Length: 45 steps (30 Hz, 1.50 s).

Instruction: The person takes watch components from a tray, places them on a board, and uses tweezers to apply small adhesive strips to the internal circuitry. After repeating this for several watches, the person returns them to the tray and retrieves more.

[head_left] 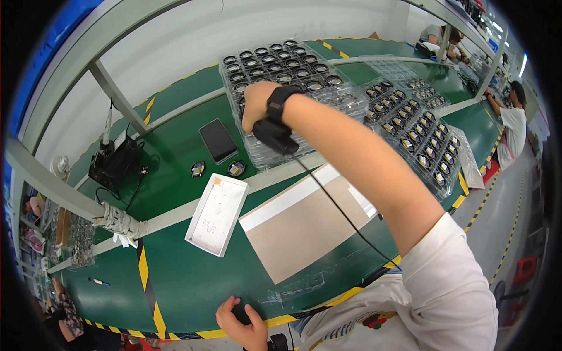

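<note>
View: head, single view, looking down over the tabletop (187, 286).
Right hand (259, 103): over the left side of the tray stack (254, 153), at the rows of coils (302, 73); fingers bent downward and largely hidden by the back of the hand; cannot tell how far they are parted or whether a coil is held.
Left hand (241, 324): at the tabletop's near edge, fingers curled, thumb parted from them; part-open, nothing seen in it; contact with the tabletop cannot be confirmed.
Tray stack: directly beneath the right hand, extending ahead and to its right; far ahead of the left hand. Long axis not certain, the right forearm covering part.
Governing relation: the right hand is plainly the nearer to the coils; the left is well apart, with the box (216, 213) lying between the hands.
Box: white, open-topped, ahead of the left hand; long axis runs away from the person, far end tipped rightward.
Loose coils: two, one (198, 169) farther left, one (236, 168) just beyond the box; both left of the right hand and nearer the person.
Phone (218, 140): left of the right hand, between it and the loose coils.
Second tray (461, 182): filled, right of the right hand, beyond the forearm.
</note>
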Available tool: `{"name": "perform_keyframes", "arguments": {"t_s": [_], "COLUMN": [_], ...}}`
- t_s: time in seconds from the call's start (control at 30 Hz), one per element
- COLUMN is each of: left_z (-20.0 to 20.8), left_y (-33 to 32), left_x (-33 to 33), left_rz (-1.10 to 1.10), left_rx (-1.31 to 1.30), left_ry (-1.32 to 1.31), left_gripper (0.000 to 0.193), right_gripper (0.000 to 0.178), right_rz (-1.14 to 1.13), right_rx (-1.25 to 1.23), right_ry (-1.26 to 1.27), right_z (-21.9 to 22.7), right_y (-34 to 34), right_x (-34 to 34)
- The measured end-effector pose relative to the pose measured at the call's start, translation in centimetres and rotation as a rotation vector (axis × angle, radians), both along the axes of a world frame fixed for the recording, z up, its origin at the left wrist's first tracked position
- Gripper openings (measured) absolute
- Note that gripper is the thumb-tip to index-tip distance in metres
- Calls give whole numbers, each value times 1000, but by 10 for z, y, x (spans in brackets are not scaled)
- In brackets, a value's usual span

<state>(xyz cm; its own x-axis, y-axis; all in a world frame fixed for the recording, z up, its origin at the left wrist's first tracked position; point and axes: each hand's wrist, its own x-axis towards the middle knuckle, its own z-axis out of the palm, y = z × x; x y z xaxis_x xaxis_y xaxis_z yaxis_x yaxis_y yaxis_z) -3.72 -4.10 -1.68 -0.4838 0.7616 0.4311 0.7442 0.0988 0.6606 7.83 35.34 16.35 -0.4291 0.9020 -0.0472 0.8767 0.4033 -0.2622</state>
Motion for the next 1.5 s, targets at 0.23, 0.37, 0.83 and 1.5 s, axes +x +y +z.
{"name": "perform_keyframes", "arguments": {"t_s": [0.23,0.37,0.83,1.5], "left_z": [-9,-4,-1,59], "left_y": [-4,-3,-5,178], "left_x": [-9,-4,1,65], "left_rz": [-42,-32,-57,-460], "left_rx": [24,20,81,-293], "left_ry": [40,62,-223,-210], "left_gripper": [31,30,30,23], "right_gripper": [33,35,32,78], "right_rz": [76,-91,-26,189], "right_rx": [79,225,107,35], "right_ry": [-345,-52,125,181], "right_z": [-2,-12,-6,-115], "right_y": [-11,-18,-16,-158], "right_x": [-20,-25,4,110]}}
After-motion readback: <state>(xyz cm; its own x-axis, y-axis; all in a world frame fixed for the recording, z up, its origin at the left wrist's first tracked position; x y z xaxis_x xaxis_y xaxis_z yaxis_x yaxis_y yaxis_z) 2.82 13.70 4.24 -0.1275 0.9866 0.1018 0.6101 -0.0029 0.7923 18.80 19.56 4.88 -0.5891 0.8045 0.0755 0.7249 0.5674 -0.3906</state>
